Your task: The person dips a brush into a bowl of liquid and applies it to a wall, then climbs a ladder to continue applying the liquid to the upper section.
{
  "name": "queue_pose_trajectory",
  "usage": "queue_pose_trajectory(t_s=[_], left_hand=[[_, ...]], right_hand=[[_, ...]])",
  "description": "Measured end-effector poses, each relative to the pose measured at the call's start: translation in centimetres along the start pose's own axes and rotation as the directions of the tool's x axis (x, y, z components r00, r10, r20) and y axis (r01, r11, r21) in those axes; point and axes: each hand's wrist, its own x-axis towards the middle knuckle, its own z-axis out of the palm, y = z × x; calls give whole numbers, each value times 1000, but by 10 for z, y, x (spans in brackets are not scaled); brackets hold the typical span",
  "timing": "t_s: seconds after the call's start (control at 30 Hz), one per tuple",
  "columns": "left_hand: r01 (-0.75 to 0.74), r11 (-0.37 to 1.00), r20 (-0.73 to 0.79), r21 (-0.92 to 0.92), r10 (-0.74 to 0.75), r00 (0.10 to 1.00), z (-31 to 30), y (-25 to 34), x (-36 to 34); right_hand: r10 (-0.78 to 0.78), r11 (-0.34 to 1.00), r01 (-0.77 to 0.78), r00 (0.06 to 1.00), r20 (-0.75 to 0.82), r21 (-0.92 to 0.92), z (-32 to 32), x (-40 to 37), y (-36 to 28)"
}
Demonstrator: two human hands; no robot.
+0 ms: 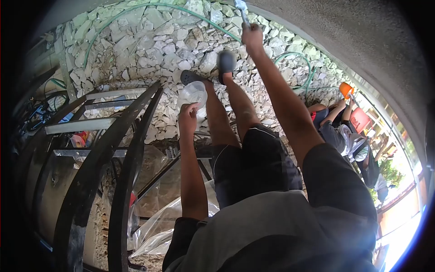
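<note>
My left hand (187, 119) is closed on the rim of a translucent plastic tub (193, 94), held above the stones by my shins. Something pale shows inside the tub. My right arm stretches up and forward, and the right hand (252, 37) grips a slim, light-coloured tool that looks like a paintbrush (243, 12). Its pale end reaches the edge of the grey wall (317, 27) at the top of the view. The exact shape of that end is too small to make out.
Broken stones (149, 59) cover the ground, crossed by a green hose (181, 8). A black ladder-like metal frame (120, 140) stands at left, with clear plastic sheeting (158, 231) beside it. Another person (333, 124) sits at right, near an orange container (346, 89).
</note>
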Motion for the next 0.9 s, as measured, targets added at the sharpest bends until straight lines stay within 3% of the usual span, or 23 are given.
queue_pose_trajectory(t_s=[0.03,0.1,0.23,0.3,0.33,0.4,0.43,0.47,0.5,0.53,0.57,0.6,0.63,0.67,0.73,0.8,0.9], left_hand=[[-5,1000,-6,-5,5,1000,0,-3,1],[-43,999,-17,34,43,999,1,-10,0],[-58,998,-24,31,59,998,4,-10,4],[-17,1000,-19,15,18,1000,1,6,7],[-15,1000,-19,22,15,1000,0,9,8],[34,999,-6,2,-34,999,1,12,10],[2,999,-16,32,-1,1000,1,10,12],[4,999,-3,45,-4,1000,1,6,11],[-7,1000,-15,27,7,1000,2,2,14],[-18,1000,-27,9,18,999,3,-3,16],[-36,996,-35,85,39,999,4,-11,18],[-38,995,-25,91,41,999,2,-9,17],[-30,995,-34,99,34,999,1,-5,15],[-27,994,-49,102,32,998,1,-5,16],[-18,993,-49,118,24,999,4,-8,16],[-37,999,-39,25,38,999,10,-15,18],[-56,997,-11,54,57,998,15,0,21]], right_hand=[[-53,997,54,998,-15,51,-16,-27,-11],[9,948,-48,992,123,315,-41,-77,-21],[16,939,-55,993,118,338,-29,-118,38],[129,989,-137,982,139,51,-2,-97,72],[177,984,-179,978,114,8,16,-80,79],[159,986,-151,978,138,-72,51,-34,93],[29,967,-9,997,77,-253,63,-13,86],[177,969,-138,966,188,-206,71,13,74],[133,971,-102,982,132,-216,77,27,54],[222,960,-158,933,284,-233,73,48,33],[186,952,-116,954,235,-285,83,63,26],[232,961,-183,941,247,-206,96,83,27],[317,941,-254,894,317,-225,76,75,-17],[312,942,-250,897,313,-224,82,72,-15],[234,972,-231,967,102,-40,95,63,-8],[122,992,-119,989,-87,36,82,6,-17],[172,940,-161,985,-9,301,44,-73,-21]])
